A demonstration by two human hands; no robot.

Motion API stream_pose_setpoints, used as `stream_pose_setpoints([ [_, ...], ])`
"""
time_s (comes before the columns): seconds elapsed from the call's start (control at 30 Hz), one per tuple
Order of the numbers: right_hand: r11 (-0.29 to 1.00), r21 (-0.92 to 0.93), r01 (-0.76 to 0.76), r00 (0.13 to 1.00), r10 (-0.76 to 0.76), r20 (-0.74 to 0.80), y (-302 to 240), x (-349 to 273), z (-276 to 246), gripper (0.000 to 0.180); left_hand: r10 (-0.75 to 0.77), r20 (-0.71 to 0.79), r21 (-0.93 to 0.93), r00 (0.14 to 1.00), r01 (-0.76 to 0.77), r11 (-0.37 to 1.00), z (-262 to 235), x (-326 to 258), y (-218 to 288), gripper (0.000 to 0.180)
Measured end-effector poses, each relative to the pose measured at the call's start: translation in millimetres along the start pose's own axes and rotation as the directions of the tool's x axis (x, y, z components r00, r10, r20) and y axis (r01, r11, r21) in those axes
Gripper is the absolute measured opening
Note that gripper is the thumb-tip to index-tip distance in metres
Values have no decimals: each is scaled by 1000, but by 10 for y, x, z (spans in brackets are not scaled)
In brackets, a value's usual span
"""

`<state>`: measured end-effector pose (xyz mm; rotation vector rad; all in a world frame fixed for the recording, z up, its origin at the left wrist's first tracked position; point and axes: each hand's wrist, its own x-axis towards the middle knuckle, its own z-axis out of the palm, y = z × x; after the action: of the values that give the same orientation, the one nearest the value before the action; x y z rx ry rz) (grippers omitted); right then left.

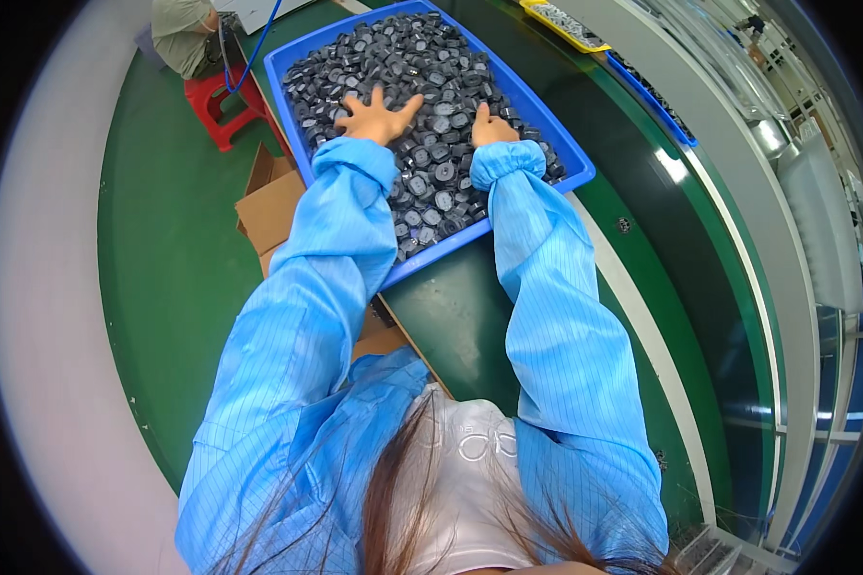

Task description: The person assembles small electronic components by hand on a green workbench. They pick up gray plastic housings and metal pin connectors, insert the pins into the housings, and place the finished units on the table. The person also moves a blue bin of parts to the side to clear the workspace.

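Note:
A blue plastic tray (435,251) holds a deep heap of small dark grey and black plastic parts (444,172), rounded and squarish; their exact kind is too small to tell. Over the left side of the heap, my left hand (376,119) lies with its fingers spread wide, gripping nothing. Toward the tray's right side, my right hand (492,128) touches the parts with its fingers curled in. One digit points away from me; whatever the curled fingers hold is hidden.
The tray rests on a green-topped table (455,311). Cardboard boxes (270,209) stand beside it at left, and a red stool (222,107) is farther off near a seated person (184,36). Yellow (568,27) and blue trays (654,100) of parts line the far right.

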<state>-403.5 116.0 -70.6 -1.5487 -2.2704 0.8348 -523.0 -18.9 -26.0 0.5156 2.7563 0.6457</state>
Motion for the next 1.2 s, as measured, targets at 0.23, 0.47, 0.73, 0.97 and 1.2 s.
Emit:
stream_pose_setpoints([
  [0.23, 999, 28, -38, 993, 35, 112, -25, 30, -22, 74, 65, -24, 56, 998, -63, 996, 158, -173, 55, 102],
  [0.47, 855, 513, -81, 996, 86, 13, -321, -360, 38, 69, 224, -258, -35, 940, -240, 970, 439, -101, -112, 88],
  [0.73, 600, 800, 11, 999, -44, 19, -330, -420, 224, 52, 357, -304, -241, 883, -434, 868, 468, -366, 38, 53],
  [0.97, 427, 904, 15, 999, -42, 3, -276, -453, 112, 43, 215, -404, -543, 889, -423, 725, 671, -429, 173, 52],
  [1.2, 313, 943, 114, 993, -56, -102, -240, -578, -37, 37, 173, -462, -616, 870, -455, 643, 534, -729, 378, 50],
])
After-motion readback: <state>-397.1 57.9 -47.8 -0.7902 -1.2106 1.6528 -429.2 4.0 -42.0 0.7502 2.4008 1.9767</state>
